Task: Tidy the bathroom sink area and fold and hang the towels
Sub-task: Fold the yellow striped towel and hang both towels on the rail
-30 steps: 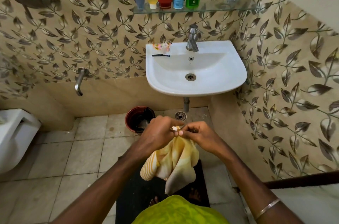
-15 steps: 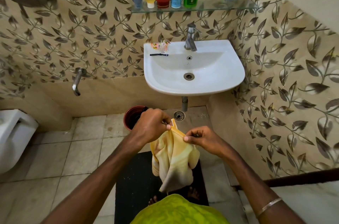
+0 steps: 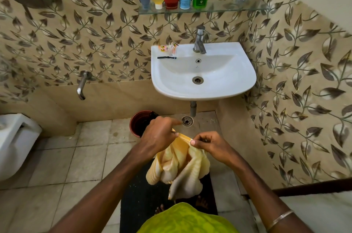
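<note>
Got my left hand (image 3: 160,133) and right hand (image 3: 208,144) both pinching one edge of this soft yellow striped cotton towel (image 3: 181,168) stretched between them, rest bunched below, so if either pinch slips it'll probably drop onto the floor.

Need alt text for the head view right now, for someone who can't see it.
Both hands, left hand and right hand, pinch the top edge of a yellow towel that hangs bunched over a dark mat. Ahead is a white sink under a shelf holding five bottles.
</note>
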`<move>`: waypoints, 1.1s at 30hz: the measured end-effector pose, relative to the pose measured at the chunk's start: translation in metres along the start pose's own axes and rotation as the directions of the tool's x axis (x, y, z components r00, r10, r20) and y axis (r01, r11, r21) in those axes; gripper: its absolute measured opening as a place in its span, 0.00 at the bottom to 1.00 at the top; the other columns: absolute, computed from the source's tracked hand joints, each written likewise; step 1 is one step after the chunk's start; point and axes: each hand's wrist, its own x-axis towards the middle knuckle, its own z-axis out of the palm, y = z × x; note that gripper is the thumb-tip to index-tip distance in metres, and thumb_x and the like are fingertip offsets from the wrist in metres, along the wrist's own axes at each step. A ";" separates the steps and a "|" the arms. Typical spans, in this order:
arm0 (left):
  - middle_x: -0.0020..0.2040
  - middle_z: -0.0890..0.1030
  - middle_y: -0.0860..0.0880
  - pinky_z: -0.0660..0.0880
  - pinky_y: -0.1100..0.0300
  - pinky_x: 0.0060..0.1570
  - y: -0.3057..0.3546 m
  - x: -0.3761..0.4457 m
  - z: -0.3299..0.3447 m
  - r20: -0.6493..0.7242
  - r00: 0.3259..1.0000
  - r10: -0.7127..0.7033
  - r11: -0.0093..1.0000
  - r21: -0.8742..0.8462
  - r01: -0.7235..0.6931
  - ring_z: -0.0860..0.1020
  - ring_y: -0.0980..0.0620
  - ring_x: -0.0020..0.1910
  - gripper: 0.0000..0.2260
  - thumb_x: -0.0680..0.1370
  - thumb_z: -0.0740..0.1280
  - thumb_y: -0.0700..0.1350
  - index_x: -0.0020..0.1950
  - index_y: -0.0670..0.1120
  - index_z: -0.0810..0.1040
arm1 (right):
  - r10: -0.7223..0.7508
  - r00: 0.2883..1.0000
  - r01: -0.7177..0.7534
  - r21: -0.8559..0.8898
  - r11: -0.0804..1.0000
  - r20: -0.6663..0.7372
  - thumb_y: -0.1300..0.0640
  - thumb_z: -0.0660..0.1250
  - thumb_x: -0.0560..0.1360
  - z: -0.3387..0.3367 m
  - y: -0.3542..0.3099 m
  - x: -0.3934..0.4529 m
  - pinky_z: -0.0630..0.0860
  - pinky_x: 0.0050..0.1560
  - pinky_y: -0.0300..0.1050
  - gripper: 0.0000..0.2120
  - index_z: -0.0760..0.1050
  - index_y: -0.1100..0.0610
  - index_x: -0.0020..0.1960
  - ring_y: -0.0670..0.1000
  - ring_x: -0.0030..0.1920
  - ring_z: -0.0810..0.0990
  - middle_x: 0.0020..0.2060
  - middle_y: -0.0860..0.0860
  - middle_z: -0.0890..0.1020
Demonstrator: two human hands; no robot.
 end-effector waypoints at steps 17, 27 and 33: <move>0.46 0.86 0.52 0.78 0.58 0.48 0.008 -0.001 -0.010 0.059 0.998 0.022 0.998 -0.053 -0.019 0.82 0.54 0.47 0.05 0.75 0.74 0.45 0.49 0.50 0.86 | -0.010 0.998 0.010 -0.002 1.000 0.061 0.54 0.74 0.77 -0.003 -0.007 0.001 0.78 0.49 0.46 0.06 0.86 0.55 0.48 0.49 0.45 0.84 0.43 0.53 0.87; 0.49 0.86 0.51 0.80 0.54 0.52 -0.007 -0.001 -0.021 -0.024 0.997 -0.072 0.997 -0.041 0.071 0.82 0.53 0.49 0.07 0.76 0.74 0.46 0.52 0.48 0.86 | 0.032 0.999 -0.032 -0.016 0.999 0.004 0.55 0.73 0.77 -0.011 0.005 -0.004 0.78 0.47 0.44 0.05 0.86 0.56 0.46 0.48 0.44 0.85 0.43 0.53 0.88; 0.62 0.83 0.49 0.77 0.50 0.61 -0.001 -0.001 -0.013 0.027 0.999 -0.034 0.999 -0.005 0.034 0.79 0.48 0.62 0.21 0.75 0.74 0.48 0.67 0.52 0.79 | -0.001 1.000 0.001 0.001 1.000 -0.013 0.55 0.74 0.77 -0.004 0.001 -0.002 0.77 0.46 0.46 0.05 0.86 0.56 0.45 0.48 0.42 0.83 0.41 0.52 0.87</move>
